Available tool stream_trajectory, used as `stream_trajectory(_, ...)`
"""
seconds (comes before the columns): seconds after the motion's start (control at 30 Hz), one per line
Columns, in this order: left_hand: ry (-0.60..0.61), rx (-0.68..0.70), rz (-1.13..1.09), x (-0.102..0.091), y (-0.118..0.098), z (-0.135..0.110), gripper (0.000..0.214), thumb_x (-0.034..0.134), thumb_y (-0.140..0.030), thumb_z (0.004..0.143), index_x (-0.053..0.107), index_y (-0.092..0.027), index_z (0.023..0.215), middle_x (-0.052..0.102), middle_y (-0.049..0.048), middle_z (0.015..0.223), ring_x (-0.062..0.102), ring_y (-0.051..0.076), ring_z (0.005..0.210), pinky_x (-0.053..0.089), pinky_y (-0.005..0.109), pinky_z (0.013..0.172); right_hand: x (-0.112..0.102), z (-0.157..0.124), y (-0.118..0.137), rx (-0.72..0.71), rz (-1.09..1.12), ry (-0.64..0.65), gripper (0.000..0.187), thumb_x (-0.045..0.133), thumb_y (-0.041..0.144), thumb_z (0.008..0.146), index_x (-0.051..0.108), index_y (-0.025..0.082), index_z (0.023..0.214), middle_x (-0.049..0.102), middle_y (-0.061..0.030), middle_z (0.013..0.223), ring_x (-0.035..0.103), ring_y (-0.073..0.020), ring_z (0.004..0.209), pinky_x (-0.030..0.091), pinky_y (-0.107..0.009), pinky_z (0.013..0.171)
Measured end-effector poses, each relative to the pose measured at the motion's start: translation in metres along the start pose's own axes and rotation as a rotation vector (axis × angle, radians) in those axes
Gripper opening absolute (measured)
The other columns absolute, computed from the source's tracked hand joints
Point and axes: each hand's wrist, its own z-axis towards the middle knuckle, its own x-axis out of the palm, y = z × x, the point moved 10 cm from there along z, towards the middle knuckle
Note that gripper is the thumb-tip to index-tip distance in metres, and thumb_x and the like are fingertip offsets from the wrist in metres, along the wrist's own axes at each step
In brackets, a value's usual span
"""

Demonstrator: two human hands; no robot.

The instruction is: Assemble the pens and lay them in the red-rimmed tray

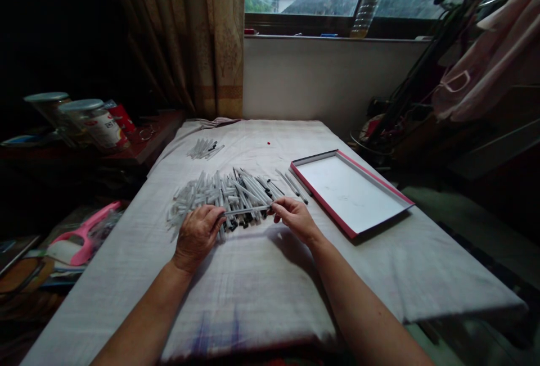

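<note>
A big heap of grey pen tubes with black tips (pixel 223 194) lies on the cloth-covered table (pixel 261 276). My left hand (pixel 198 235) and my right hand (pixel 294 217) are closed on the two ends of one grey pen tube (pixel 247 210), held level just in front of the heap. A smaller bunch of the same tubes (pixel 203 149) lies farther back on the left. Two or three loose tubes (pixel 293 185) lie between the heap and the tray.
A shallow white tray with a red rim (pixel 350 191) lies to the right of the heap. Jars with lids (pixel 90 121) stand on a low shelf at the left. A pink-handled tool (pixel 82 236) lies beside the table. A bottle (pixel 366 10) stands on the windowsill.
</note>
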Motion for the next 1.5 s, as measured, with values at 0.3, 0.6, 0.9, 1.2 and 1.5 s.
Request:
stream_trajectory(0.3,-0.033,0.051,0.015,-0.005,-0.008,0.001,0.029,0.041,-0.036,0.099,0.066,-0.021,0.101,0.068,0.006,0.087,0.062,0.02,0.079,0.046,0.032,0.072,0.001,-0.001,0.003,-0.025,-0.011,0.014,0.03,0.073,0.047,0.07,0.065,0.017,0.071,0.069,-0.0018,0.065,0.055,-0.0103,0.052,0.045,-0.025,0.054)
stream_trajectory(0.6,-0.04,0.133,0.104,-0.004,-0.017,-0.001,0.031,0.04,-0.034,0.1,0.066,-0.018,0.096,0.068,0.0064,0.08,0.063,0.02,0.071,0.046,0.031,0.067,-0.003,0.0,0.002,-0.035,0.007,-0.004,0.028,0.072,0.044,0.07,0.065,0.018,0.075,0.068,-0.0015,0.067,0.055,-0.0108,0.054,0.044,-0.025,0.054)
stream_trajectory(0.9,0.094,-0.263,-0.425,0.012,0.011,-0.003,0.037,0.037,-0.046,0.098,0.058,-0.019,0.112,0.065,-0.0006,0.064,0.061,0.014,0.052,0.044,0.024,0.053,-0.007,-0.001,0.006,-0.106,0.033,-0.036,0.026,0.075,0.04,0.067,0.066,0.019,0.081,0.067,-0.0003,0.068,0.058,-0.0124,0.059,0.047,-0.027,0.059)
stream_trajectory(1.2,0.079,-0.522,-0.839,0.029,0.033,-0.009,0.034,0.055,-0.051,0.086,0.061,-0.019,0.097,0.057,-0.0026,0.065,0.054,0.011,0.054,0.041,0.021,0.05,-0.001,0.001,0.003,-0.087,-0.021,-0.066,0.029,0.072,0.047,0.069,0.063,0.019,0.073,0.066,-0.0001,0.064,0.057,-0.0117,0.054,0.05,-0.027,0.056)
stream_trajectory(1.5,0.051,-0.347,-0.537,0.01,0.028,-0.004,0.038,0.046,-0.049,0.091,0.065,-0.019,0.077,0.065,0.0024,0.069,0.062,0.016,0.063,0.048,0.026,0.061,0.0,0.001,0.002,-0.088,-0.007,-0.035,0.028,0.073,0.043,0.068,0.064,0.019,0.078,0.065,0.0003,0.066,0.058,-0.0123,0.057,0.05,-0.028,0.059)
